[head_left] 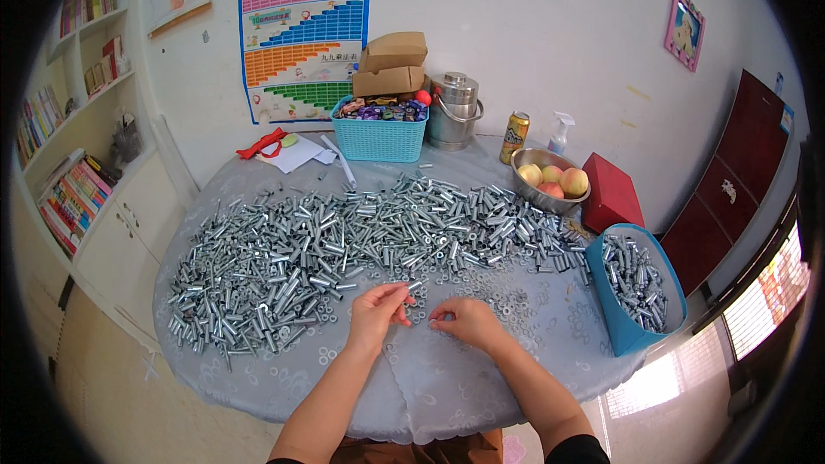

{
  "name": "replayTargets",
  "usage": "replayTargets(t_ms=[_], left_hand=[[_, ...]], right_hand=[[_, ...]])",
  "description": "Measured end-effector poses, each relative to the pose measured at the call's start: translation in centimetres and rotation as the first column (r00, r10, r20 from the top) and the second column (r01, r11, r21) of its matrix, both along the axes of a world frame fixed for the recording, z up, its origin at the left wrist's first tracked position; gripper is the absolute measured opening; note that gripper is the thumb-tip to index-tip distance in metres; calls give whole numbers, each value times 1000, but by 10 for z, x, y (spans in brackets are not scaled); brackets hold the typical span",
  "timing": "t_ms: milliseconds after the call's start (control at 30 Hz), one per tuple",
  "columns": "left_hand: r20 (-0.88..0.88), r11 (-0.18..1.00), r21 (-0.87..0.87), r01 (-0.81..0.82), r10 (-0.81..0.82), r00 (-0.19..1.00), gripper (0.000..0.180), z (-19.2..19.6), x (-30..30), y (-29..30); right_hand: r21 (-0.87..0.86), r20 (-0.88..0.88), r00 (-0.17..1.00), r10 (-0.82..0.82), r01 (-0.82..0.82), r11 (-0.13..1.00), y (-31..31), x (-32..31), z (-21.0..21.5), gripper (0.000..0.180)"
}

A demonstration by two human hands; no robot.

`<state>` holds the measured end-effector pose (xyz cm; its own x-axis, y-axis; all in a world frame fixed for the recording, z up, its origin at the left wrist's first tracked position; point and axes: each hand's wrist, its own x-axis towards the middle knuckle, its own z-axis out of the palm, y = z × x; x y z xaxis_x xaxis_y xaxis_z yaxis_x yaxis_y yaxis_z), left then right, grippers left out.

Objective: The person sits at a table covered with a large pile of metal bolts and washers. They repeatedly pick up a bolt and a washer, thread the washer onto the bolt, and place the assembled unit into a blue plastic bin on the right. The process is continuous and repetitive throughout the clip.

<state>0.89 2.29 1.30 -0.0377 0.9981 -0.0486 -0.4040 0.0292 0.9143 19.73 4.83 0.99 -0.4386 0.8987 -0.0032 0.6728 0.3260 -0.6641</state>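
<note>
Between the thumb and fingers of my left hand (376,311) is a short silvery metal sleeve (415,284), its end sticking out to the right. My right hand (471,323) is closed in a pinch just above the tablecloth, thumb and forefinger together; whatever small piece sits in them is too small to name. Small washers (507,296) lie scattered around both hands. Beyond them spreads a wide heap of metal bolts and sleeves (284,258), reaching from the table's left side across to the right.
On the right edge stands a blue bin (620,335) filled with metal sleeves. Behind the heap are a turquoise basket (378,139) of packets, a steel canister (454,112), a yellow can (515,137), a spray bottle (560,133), a bowl (550,199) of fruit and a red box (612,193).
</note>
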Motion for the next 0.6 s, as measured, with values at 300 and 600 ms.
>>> replayTargets(t_ms=[300,600], left_hand=[[-14,999,-18,28,-28,1000,23,-3,2,1],[-9,988,-90,129,-130,991,23,-8,10,-3]], right_hand=[[-96,-192,978,-84,67,993,-3,0,-9,15],[-320,-796,509,-328,106,941,2,4,-4,17]])
